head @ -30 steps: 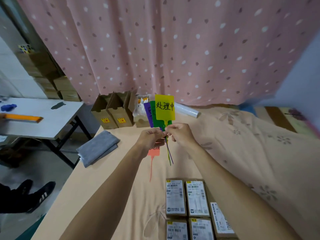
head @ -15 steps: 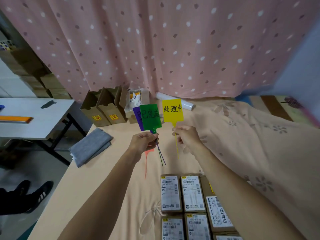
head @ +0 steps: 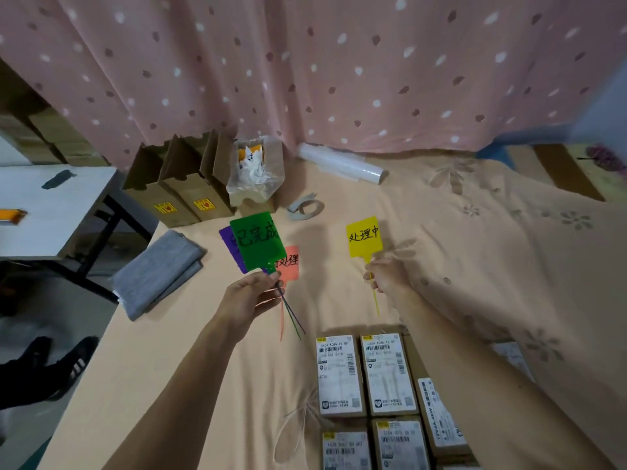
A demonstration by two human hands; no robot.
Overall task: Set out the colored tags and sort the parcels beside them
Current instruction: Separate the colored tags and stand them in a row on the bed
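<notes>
My left hand pinches the stems of a green tag and a purple tag behind it, both held upright above the bed. An orange-red tag lies flat on the peach sheet just right of that hand. My right hand holds a yellow tag upright, well apart to the right, its thin tail hanging down. Several brown parcels with white labels lie in rows near the front, between my forearms.
Open cardboard boxes and a plastic bag stand at the back left, with a tape roll and a white film roll. A folded grey cloth lies at the bed's left edge. A white table stands left.
My hands have moved apart: the right hand carried the yellow tag off to the right, the left kept the green and purple tags. The view has tilted down slightly.
</notes>
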